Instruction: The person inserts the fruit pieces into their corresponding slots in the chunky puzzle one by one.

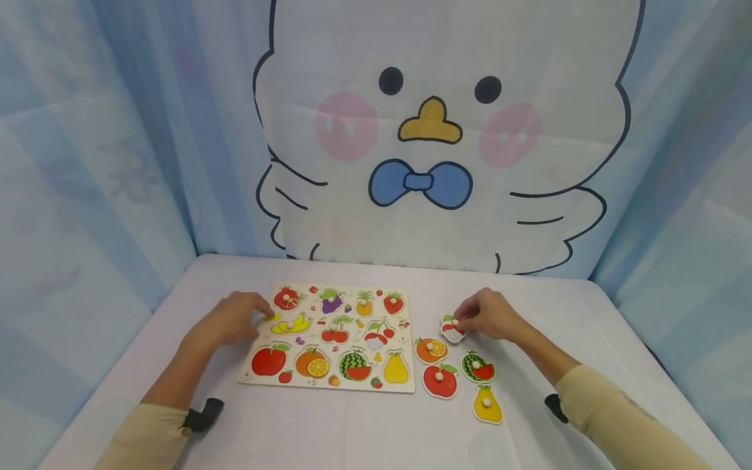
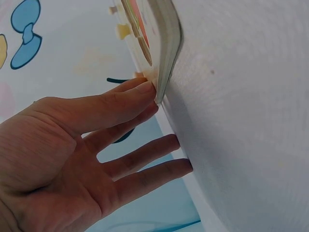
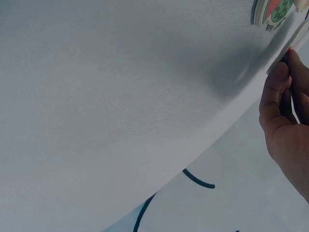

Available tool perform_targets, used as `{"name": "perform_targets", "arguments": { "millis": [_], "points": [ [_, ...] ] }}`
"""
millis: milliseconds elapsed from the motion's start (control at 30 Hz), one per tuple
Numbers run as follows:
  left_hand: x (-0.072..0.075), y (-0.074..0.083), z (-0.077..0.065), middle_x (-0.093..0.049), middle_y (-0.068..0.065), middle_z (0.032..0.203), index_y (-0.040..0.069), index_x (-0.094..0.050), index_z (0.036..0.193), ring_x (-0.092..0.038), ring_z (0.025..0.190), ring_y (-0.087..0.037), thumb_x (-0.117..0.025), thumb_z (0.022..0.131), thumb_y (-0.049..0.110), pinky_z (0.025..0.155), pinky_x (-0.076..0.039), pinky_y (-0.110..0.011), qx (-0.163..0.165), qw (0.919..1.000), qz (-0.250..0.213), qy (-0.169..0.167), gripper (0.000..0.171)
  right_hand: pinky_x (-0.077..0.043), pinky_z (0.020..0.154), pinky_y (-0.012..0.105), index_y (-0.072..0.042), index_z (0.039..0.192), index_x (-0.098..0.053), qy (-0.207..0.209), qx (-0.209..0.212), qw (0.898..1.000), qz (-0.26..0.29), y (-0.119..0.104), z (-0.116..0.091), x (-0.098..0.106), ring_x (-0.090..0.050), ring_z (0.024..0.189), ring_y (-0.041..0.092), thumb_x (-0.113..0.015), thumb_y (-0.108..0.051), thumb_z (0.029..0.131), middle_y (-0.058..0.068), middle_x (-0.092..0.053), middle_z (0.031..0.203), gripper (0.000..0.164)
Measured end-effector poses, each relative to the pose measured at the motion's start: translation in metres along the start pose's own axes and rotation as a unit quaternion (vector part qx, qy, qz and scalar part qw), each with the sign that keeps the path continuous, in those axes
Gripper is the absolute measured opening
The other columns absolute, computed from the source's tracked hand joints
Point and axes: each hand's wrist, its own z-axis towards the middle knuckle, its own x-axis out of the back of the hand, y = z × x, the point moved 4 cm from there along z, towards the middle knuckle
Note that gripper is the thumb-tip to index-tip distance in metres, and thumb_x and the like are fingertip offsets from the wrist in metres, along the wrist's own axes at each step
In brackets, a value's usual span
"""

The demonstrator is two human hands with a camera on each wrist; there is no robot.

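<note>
A wooden fruit puzzle board (image 1: 367,384) lies on the table. My left hand (image 1: 234,318) is at its left side, index fingertip on the top by the bananas. In the left wrist view the thumb touches the board's corner and the other fingers stretch out fairly straight. Right of the board, my right hand (image 1: 486,313) pinches a red-and-white lychee-like piece (image 1: 452,331) between thumb and fingers; in the right wrist view this piece is tilted above the tabletop. Just nearer to me lie an orange piece (image 1: 439,353), an apple piece (image 1: 431,386), a watermelon piece (image 1: 470,374) and a pear piece (image 1: 492,411).
Knobbed pieces such as the bananas (image 1: 301,324), grapes (image 1: 333,307) and strawberry (image 1: 390,307) sit in the board. White cloth covers the table (image 1: 282,427). Behind it hangs a curtain (image 1: 423,235) with a bird design, and blue curtains flank both sides.
</note>
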Motion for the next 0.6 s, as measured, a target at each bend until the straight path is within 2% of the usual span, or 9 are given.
{"name": "perform_targets", "arguments": {
  "millis": [600],
  "points": [
    [0.000, 0.002, -0.001, -0.063, -0.024, 0.135, 0.003, -0.074, 0.124, -0.052, 0.129, -0.046, -0.082, 0.083, 0.000, 0.107, -0.050, -0.062, 0.003, 1.0000, 0.004, -0.002, 0.042, -0.058, 0.072, 0.027, -0.011, 0.100, -0.081, -0.009, 0.010, 1.000, 0.005, -0.019, 0.009, -0.011, -0.063, 0.075, 0.016, -0.082, -0.015, 0.090, 0.000, -0.074, 0.086, 0.011]
  ]
}}
